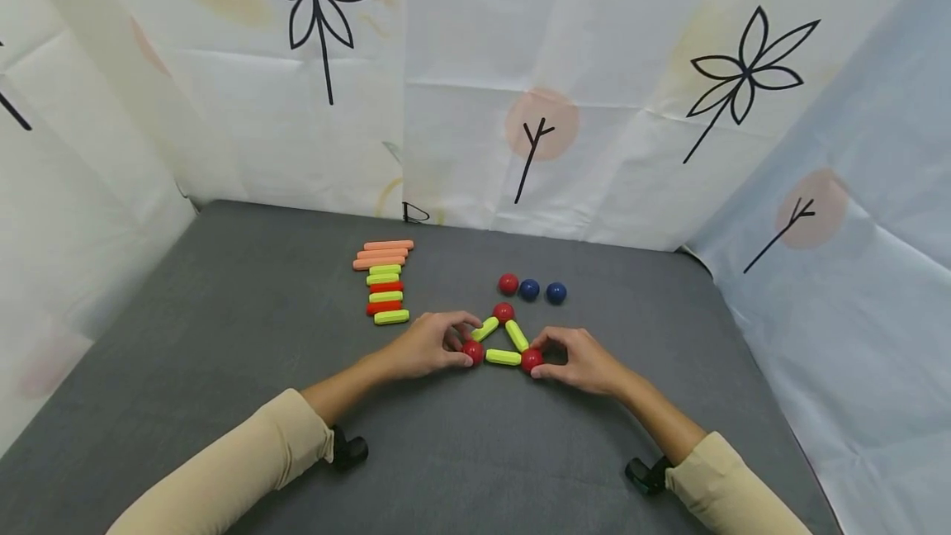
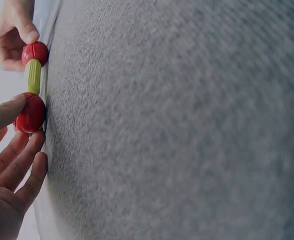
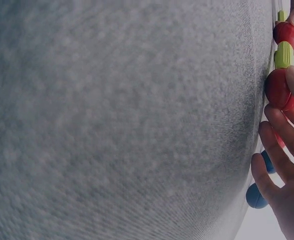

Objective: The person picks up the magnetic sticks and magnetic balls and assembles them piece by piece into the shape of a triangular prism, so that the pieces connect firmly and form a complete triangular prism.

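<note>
A white cloth (image 1: 461, 40) with line-drawn leaves hangs beyond the triangle (image 1: 503, 358) of rods and balls, which lies on a dark grey tabletop (image 1: 475, 469). Beige sleeves (image 1: 245, 452) come in from the triangle's near side. At its left corner, the left hand (image 1: 431, 345) is narrow, with the left red ball (image 1: 473, 352) between thumb and fingers; at its right corner, the right hand (image 1: 583, 360) likewise pinches the right red ball (image 1: 532, 361) at the fingertips. Left of the triangle and slightly beyond lies a row of loose rods (image 1: 385, 296), orange, yellow-green and red, seen only from the head. Beyond the triangle's far red ball (image 1: 503, 313) sit a loose red ball (image 1: 508, 284) and two blue balls (image 1: 556, 293); the right wrist view catches the blue ones past the fingers, the left wrist view does not. That left view instead shows ridges along the triangle's near yellow-green rod (image 2: 33, 76); the head view leaves them too small to tell.
</note>
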A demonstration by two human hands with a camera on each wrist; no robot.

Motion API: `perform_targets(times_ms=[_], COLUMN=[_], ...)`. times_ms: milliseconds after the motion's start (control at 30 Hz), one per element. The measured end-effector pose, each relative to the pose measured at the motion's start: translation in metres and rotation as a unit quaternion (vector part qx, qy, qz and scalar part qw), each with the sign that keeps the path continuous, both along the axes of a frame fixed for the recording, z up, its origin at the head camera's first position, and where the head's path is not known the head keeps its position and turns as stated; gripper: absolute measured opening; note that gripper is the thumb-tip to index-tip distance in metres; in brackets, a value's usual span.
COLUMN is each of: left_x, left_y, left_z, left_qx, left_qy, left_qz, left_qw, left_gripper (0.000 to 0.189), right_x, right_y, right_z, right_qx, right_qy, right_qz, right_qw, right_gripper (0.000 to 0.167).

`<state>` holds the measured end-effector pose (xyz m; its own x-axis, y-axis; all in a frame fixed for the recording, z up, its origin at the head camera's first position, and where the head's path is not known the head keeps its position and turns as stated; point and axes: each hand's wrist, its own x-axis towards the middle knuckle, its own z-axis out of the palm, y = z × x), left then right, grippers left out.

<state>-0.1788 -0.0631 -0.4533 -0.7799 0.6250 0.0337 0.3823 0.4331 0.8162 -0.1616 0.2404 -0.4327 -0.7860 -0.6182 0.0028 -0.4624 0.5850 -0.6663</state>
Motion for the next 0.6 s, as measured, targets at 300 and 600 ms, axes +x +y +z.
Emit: perform_targets(times_ms=[300, 600], left_x=[0.002, 0.003], left_y=[0.003, 0.004], left_z=[0.000, 0.001], left_qx=[0.005, 0.008], left_qy=[0.003, 0.004], left_qz=[0.000, 0.010], left_qw=[1.0000, 0.9999], left_gripper=[0.056, 0.061], right_x=[-0.006, -0.031], right_y=[-0.008, -0.044], right_z=[0.001, 0.006], right_qx=[-0.011, -0.006], right_qy=[0.014, 0.012], right_qz=[-0.018, -0.062], right_qw=[0.9997, 0.9980], right_gripper=[0.035, 0.049])
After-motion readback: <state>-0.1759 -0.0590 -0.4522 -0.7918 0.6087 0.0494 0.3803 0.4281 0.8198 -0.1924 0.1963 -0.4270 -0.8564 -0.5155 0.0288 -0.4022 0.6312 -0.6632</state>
